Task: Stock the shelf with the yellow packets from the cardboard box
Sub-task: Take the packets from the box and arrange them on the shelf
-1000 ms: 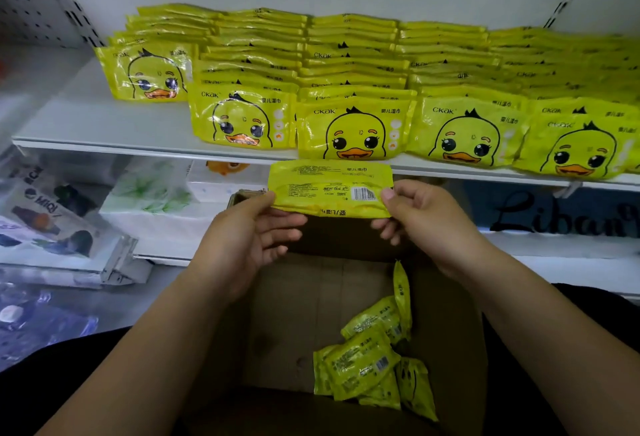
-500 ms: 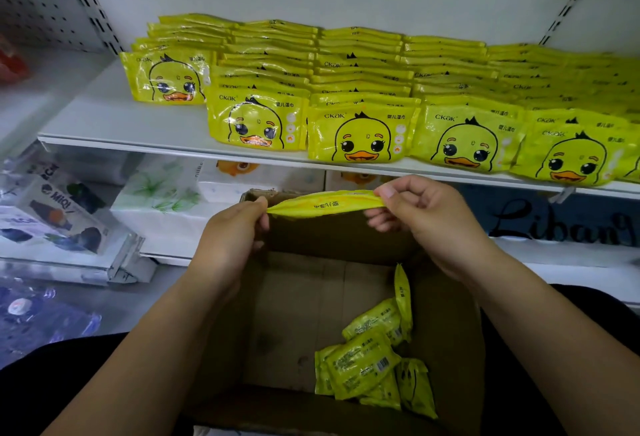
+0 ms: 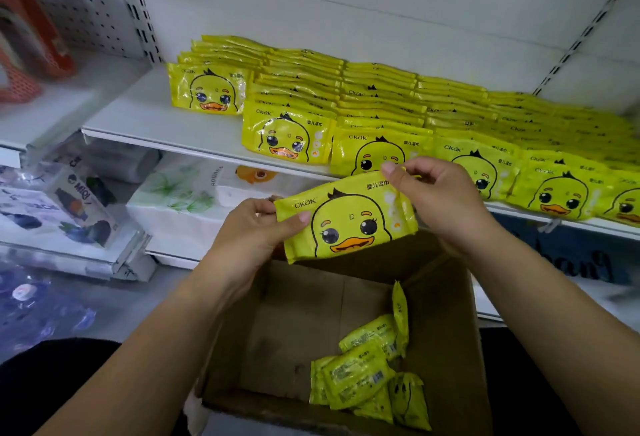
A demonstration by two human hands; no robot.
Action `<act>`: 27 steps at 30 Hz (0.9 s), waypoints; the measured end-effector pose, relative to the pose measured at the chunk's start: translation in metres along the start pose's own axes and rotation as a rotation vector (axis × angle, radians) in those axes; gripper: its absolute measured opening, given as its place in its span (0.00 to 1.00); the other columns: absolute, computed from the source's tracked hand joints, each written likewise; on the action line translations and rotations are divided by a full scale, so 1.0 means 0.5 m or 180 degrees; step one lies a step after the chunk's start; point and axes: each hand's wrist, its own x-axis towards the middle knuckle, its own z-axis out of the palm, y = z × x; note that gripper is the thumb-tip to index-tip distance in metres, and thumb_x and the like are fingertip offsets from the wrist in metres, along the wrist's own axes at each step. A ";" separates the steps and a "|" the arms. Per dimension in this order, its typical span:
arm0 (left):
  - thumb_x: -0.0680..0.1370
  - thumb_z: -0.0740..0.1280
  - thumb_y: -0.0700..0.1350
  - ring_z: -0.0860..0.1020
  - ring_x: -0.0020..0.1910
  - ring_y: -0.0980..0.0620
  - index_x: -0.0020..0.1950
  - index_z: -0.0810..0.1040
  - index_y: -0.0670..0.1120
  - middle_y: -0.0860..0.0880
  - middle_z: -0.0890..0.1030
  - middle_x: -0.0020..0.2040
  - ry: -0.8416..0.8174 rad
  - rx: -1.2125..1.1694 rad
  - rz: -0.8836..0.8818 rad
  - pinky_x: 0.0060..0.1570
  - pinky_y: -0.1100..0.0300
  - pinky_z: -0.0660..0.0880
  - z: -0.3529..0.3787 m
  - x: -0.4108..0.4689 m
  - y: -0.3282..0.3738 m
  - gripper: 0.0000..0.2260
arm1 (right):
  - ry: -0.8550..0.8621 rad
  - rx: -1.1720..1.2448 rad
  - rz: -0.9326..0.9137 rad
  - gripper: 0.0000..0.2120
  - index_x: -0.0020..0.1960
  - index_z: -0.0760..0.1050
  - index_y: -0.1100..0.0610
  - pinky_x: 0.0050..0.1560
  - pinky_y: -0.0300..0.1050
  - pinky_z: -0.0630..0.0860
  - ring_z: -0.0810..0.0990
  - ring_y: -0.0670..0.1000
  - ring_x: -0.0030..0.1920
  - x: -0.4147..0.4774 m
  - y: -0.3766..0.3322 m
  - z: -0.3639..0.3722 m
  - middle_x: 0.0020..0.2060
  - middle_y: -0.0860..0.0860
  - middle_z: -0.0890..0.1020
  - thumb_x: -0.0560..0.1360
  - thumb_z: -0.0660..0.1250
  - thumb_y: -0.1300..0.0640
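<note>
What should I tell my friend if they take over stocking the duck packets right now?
The left grip pinches the left end of the held packet, duck face toward the camera.
The right grip pinches its upper right edge.
The packet is in the air above the cardboard box, in front of the shelf.
Done: rows of packets stand along the shelf, with bare space at its left.
Left: place this one, then the few packets lying in the box's right corner.
</note>
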 end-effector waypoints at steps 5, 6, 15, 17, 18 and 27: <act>0.66 0.79 0.44 0.87 0.44 0.48 0.61 0.70 0.45 0.45 0.88 0.48 0.0269 -0.0212 0.0251 0.44 0.55 0.81 -0.025 -0.002 0.022 0.28 | -0.0316 -0.0045 0.0125 0.16 0.45 0.79 0.61 0.40 0.41 0.68 0.74 0.46 0.35 0.010 -0.031 0.018 0.34 0.49 0.77 0.77 0.70 0.46; 0.69 0.78 0.42 0.87 0.44 0.48 0.62 0.70 0.45 0.45 0.88 0.47 0.0312 -0.0214 0.0343 0.43 0.55 0.82 -0.032 -0.001 0.029 0.26 | -0.0446 -0.0113 0.0076 0.11 0.49 0.81 0.57 0.41 0.40 0.71 0.77 0.43 0.36 0.014 -0.038 0.022 0.37 0.47 0.82 0.77 0.71 0.48; 0.75 0.75 0.36 0.87 0.43 0.46 0.61 0.70 0.44 0.43 0.88 0.45 0.0254 -0.0197 0.0773 0.39 0.60 0.81 -0.105 0.007 0.066 0.19 | -0.2025 -0.1665 -0.0700 0.21 0.60 0.79 0.46 0.59 0.43 0.76 0.81 0.42 0.56 0.059 -0.116 0.113 0.54 0.42 0.84 0.69 0.77 0.43; 0.75 0.75 0.36 0.87 0.43 0.46 0.61 0.71 0.44 0.43 0.88 0.45 0.0254 -0.0275 0.0833 0.40 0.60 0.81 -0.124 0.022 0.071 0.19 | -0.2151 -0.2004 -0.0883 0.19 0.58 0.78 0.46 0.52 0.38 0.75 0.81 0.42 0.51 0.073 -0.138 0.151 0.51 0.41 0.83 0.70 0.77 0.44; 0.75 0.75 0.37 0.87 0.43 0.46 0.61 0.71 0.44 0.43 0.88 0.45 0.0281 -0.0272 0.0846 0.42 0.59 0.81 -0.135 0.032 0.074 0.18 | -0.2174 -0.2156 -0.0997 0.17 0.55 0.77 0.46 0.47 0.36 0.73 0.80 0.41 0.48 0.082 -0.147 0.170 0.48 0.41 0.82 0.71 0.77 0.44; 0.77 0.67 0.65 0.76 0.64 0.52 0.64 0.78 0.50 0.53 0.81 0.63 0.1480 0.2148 0.1486 0.59 0.56 0.72 -0.307 0.197 0.055 0.23 | -0.1589 -0.2400 -0.1612 0.18 0.59 0.77 0.52 0.37 0.33 0.64 0.72 0.45 0.45 0.249 -0.218 0.349 0.44 0.42 0.76 0.73 0.75 0.46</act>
